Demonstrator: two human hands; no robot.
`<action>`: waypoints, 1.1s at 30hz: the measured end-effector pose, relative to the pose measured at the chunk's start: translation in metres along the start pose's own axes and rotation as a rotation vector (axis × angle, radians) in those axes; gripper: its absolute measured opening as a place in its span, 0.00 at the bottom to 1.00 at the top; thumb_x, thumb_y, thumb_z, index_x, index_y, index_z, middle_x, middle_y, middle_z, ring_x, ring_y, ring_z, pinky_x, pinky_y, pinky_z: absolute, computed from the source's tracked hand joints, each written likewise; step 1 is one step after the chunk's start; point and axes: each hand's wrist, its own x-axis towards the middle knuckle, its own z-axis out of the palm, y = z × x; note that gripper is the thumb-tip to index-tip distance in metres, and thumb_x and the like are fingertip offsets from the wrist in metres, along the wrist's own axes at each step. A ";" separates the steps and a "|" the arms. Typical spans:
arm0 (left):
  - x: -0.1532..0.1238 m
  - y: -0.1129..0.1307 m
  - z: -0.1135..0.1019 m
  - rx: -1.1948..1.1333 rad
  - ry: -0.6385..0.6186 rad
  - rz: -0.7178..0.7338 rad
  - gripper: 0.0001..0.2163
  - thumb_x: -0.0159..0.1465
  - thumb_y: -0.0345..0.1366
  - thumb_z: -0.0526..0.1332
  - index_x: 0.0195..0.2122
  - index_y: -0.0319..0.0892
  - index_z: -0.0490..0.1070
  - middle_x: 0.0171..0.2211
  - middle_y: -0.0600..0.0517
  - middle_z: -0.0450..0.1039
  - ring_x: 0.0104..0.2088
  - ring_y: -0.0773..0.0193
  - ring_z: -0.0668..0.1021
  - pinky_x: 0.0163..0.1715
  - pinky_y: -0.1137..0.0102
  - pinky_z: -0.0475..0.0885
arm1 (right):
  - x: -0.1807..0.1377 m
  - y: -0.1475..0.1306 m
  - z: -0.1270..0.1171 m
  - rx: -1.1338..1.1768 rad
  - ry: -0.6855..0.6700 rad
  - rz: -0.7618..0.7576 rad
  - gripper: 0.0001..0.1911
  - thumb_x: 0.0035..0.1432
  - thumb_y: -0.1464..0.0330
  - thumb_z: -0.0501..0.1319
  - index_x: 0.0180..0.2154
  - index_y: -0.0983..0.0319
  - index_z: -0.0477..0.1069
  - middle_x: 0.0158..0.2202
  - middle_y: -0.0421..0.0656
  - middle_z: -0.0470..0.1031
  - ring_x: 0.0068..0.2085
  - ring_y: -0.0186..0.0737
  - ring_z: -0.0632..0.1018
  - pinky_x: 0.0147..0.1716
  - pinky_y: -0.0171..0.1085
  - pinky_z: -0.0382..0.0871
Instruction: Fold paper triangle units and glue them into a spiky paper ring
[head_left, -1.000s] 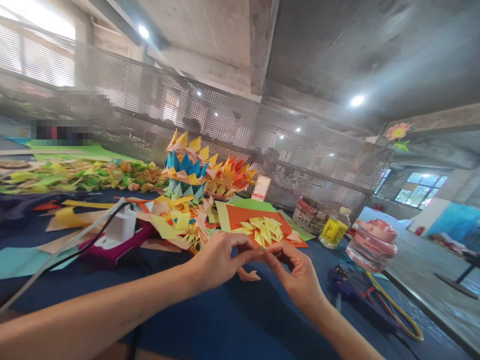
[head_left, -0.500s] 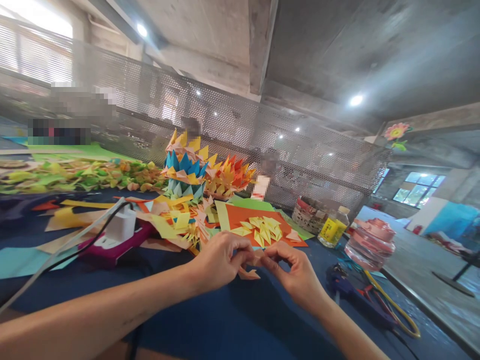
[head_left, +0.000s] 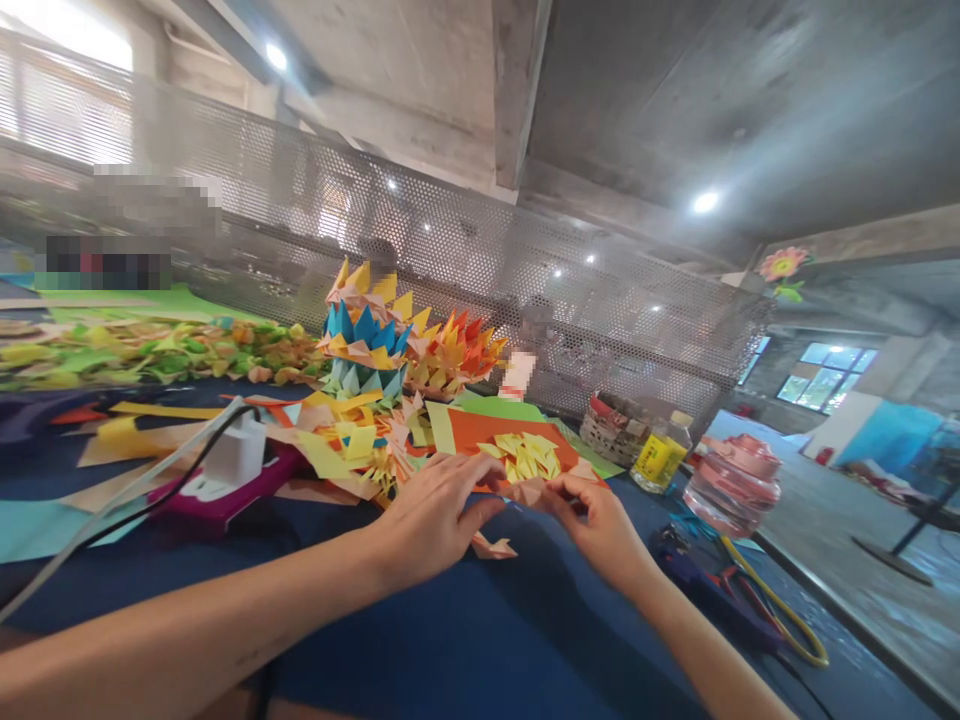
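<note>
Here, a person leans both bare arms over a dark blue table (head_left: 465,640). Flat on it lies an orange sheet (head_left: 472,430), and a little heap of yellow folded triangles (head_left: 526,456) sits on top of that sheet.

The right hand (head_left: 600,522) is at the near edge of the orange sheet. Its thumb and finger are pinched together on a small peach paper piece (head_left: 529,492), which is held just above the sheet's near edge.

The left hand (head_left: 435,512) is beside it, also at the near edge of the orange sheet. Its fingers are stretched out loose and grip nothing. The fingertips come very close to the peach piece, but I cannot tell if they touch it.

A second folded peach bit (head_left: 492,547) lies on the table just in front of the orange sheet, between the two hands.

Behind the orange sheet stands a spiky paper tower (head_left: 366,335) in blue, yellow and orange. Off to the left of the sheet, a white plug (head_left: 237,455) sits on a pink box (head_left: 214,500). To the right of the sheet are a yellow bottle (head_left: 660,456) and a pink jar (head_left: 732,486). Far behind the sheet runs a grey wall full of holes (head_left: 465,250).
</note>
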 end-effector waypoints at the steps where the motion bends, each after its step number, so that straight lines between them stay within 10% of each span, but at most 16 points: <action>1: 0.000 0.000 0.000 -0.002 -0.003 0.014 0.05 0.65 0.34 0.56 0.41 0.42 0.66 0.40 0.49 0.74 0.43 0.57 0.74 0.45 0.64 0.65 | 0.002 0.006 -0.003 -0.048 0.003 0.025 0.16 0.61 0.60 0.52 0.30 0.62 0.71 0.29 0.42 0.75 0.31 0.39 0.73 0.31 0.35 0.65; 12: -0.004 0.003 -0.002 -0.128 -0.266 0.170 0.04 0.59 0.28 0.58 0.34 0.41 0.64 0.37 0.50 0.70 0.37 0.62 0.73 0.38 0.68 0.68 | 0.003 0.042 -0.018 -0.227 -0.215 0.127 0.12 0.54 0.69 0.55 0.22 0.61 0.73 0.22 0.39 0.75 0.26 0.36 0.73 0.26 0.33 0.59; 24: -0.005 -0.006 0.002 0.117 -0.320 0.173 0.09 0.59 0.22 0.50 0.36 0.42 0.62 0.33 0.51 0.71 0.34 0.61 0.73 0.33 0.70 0.64 | -0.053 0.064 -0.072 -0.460 -0.018 0.289 0.17 0.60 0.68 0.45 0.41 0.59 0.72 0.42 0.48 0.78 0.44 0.47 0.77 0.45 0.44 0.66; 33: -0.003 -0.008 0.004 0.118 -0.292 0.204 0.13 0.59 0.20 0.48 0.36 0.41 0.67 0.34 0.49 0.72 0.36 0.60 0.75 0.35 0.70 0.66 | -0.101 0.090 -0.085 -0.819 -0.220 0.456 0.23 0.53 0.76 0.51 0.52 0.70 0.66 0.51 0.58 0.70 0.54 0.53 0.72 0.53 0.46 0.63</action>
